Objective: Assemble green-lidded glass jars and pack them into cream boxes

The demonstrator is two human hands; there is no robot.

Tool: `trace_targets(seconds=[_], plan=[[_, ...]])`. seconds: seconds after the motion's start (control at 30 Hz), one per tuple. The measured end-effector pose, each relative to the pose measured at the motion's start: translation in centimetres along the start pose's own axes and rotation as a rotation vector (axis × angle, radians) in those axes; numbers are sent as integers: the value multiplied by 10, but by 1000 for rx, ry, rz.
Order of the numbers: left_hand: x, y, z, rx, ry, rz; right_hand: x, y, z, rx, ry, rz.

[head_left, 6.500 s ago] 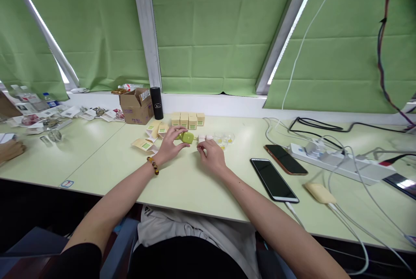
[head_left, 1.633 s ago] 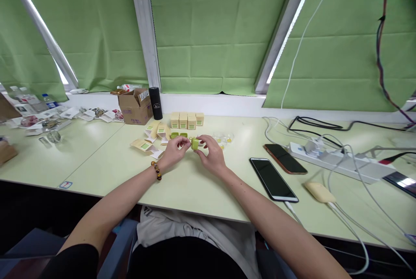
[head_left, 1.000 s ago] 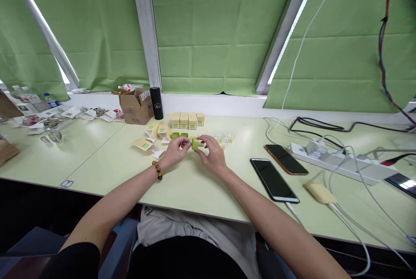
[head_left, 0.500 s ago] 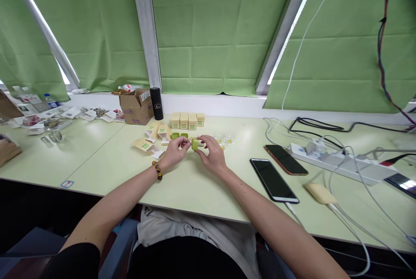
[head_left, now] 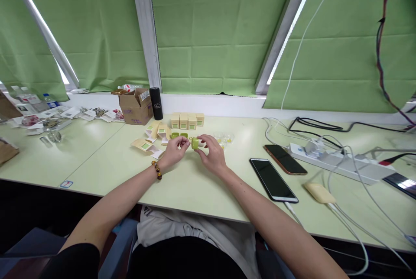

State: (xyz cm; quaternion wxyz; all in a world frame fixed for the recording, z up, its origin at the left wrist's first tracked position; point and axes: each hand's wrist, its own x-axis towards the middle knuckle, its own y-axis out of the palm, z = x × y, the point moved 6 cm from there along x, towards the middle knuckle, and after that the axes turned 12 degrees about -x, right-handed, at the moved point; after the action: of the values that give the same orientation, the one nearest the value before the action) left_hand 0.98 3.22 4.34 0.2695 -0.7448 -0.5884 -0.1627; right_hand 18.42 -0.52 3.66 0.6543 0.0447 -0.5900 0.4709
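My right hand grips a small olive-green case between thumb and fingers, above the table. Just left of it, my left hand is closed in a pinch at the case's side; what its fingertips hold is too small to make out. Behind the left hand lies an open green case. Beside that hand are several unfolded cream cartons with green labels. Past my right hand sit clear plastic pieces with yellow bits in them.
Closed cream boxes stand in a row at the back, near a black cylinder and a cardboard box. To the right lie two phones, a power strip and loose cables. Bagged items cover the far left.
Almost nothing differs. The whole view has shifted very slightly, and both hands stay at the small green case.
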Motion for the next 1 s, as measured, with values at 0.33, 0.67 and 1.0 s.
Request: trace_targets(seconds=[0.33,0.67,1.0], plan=[[2,-5,-1,20,3,-27,2,-1,-3,-13,8,-5],[8,-19,17,39,-53,-137,2,-1,-13,57,133,3],[1,-15,0,222,159,-90,2,-2,-17,96,173,-10]])
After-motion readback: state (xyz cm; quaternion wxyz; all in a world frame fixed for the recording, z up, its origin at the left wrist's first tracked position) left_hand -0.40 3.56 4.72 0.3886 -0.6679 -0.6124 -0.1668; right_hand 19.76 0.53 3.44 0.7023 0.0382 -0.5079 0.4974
